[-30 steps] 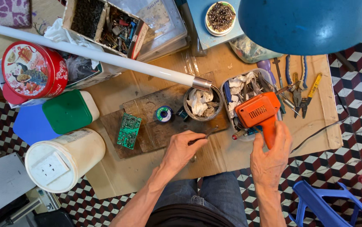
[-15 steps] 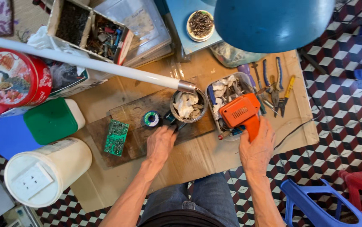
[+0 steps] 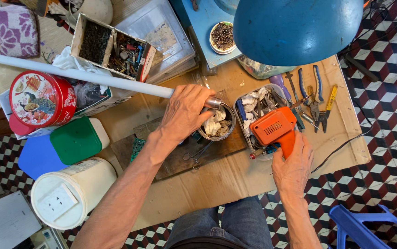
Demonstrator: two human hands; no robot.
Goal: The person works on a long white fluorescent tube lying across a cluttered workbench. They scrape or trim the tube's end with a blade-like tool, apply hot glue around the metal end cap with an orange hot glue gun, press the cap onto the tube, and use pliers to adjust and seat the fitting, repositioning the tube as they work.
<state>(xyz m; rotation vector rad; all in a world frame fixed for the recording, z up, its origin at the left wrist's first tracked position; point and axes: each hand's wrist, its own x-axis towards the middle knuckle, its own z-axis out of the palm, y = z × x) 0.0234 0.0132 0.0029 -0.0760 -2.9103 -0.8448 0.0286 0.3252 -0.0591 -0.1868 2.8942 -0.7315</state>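
Under the fingers of the left hand [image 3: 187, 110], curling closed around the metal end [image 3: 213, 102] of a long white tube [image 3: 69, 74], a small round tin [image 3: 217, 123] sitting, holding crumpled whitish scraps. Just right of those fingers, an oblong metal tray [image 3: 254, 103] lying on the cardboard sheet [image 3: 235, 175], carrying more crumpled paper and the nose of an orange soldering gun [image 3: 274, 129]. Wrapping shut around the gun's handle, the right hand [image 3: 293, 166], fingers gripping it from below. Beyond the right fingertips, pliers and cutters [image 3: 316, 99] with blue and yellow grips lying loose. Above the left knuckles, a divided cardboard box [image 3: 113, 46] standing, one half packed with dark bits, the other with mixed small parts. Farther up, a small round dish [image 3: 223, 36] of dark granules resting. Well left of the left wrist, a red lidded tin [image 3: 41, 99], a green-lidded box [image 3: 76, 140] and a white tub [image 3: 71, 193] standing closed, contents hidden. Near the left forearm, small scissors [image 3: 196, 156] lying on a dark board [image 3: 180, 159].
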